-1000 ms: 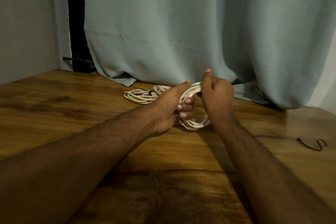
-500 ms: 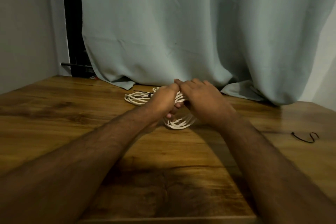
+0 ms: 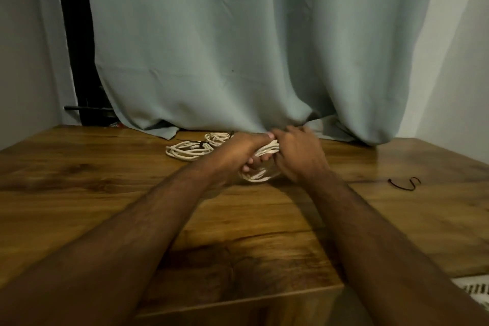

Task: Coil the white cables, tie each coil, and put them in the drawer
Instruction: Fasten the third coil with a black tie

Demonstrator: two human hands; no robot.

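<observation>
So, quick rundown of the scene:

Left hand [image 3: 238, 152]: fingers curled round a white cable coil [image 3: 260, 167], gripping it from the left with the thumb on top.

Right hand [image 3: 296, 156]: pressed up against the same coil from the right, fingers bent over the top strands; looks like it's gripping them, but it's a bit blurry.

Held coil: sits between both hands, near the middle of the bench [image 3: 105, 193], its lower loop hanging out below the fingers, right at the wood.

Tied coil [image 3: 189, 151]: lying flat on the bench, just left of the left hand, with a dark tie [image 3: 201, 144] round it.

Second coil [image 3: 218, 137]: smaller, just behind that one and touching it, close to the curtain [image 3: 238, 47].

Loose dark tie [image 3: 404, 184]: curled on the bench, well apart on the right.

Curtain: pale grey-green, hem bunched on the far edge of the bench.

Drawer: can't see one from this angle.
</observation>
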